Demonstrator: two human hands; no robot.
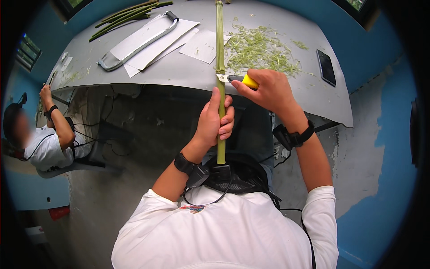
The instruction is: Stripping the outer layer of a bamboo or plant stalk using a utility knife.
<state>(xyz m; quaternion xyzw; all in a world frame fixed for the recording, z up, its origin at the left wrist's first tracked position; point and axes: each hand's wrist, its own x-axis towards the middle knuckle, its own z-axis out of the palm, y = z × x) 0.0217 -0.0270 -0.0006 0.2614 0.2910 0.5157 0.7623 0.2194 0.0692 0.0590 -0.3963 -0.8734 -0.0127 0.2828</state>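
A long green bamboo pole [220, 42] runs from my waist out over the table, one end resting against a black pouch [233, 179] at my belly. My left hand [214, 117] is closed around the pole just short of the table's edge. In my right hand [268, 87] is a utility knife [246, 81] with a yellow and black handle. Its blade lies against the pole beside a node, a little beyond my left hand. Thin green shavings [264, 49] are heaped on the table to the right of the pole.
On the grey table [179, 77], a hacksaw [139, 47] lies over white paper sheets [168, 51], with several bamboo stalks [123, 18] behind. A smartphone [326, 67] sits near the right edge. Another person [47, 143] sits at the far left. Cables hang under the table.
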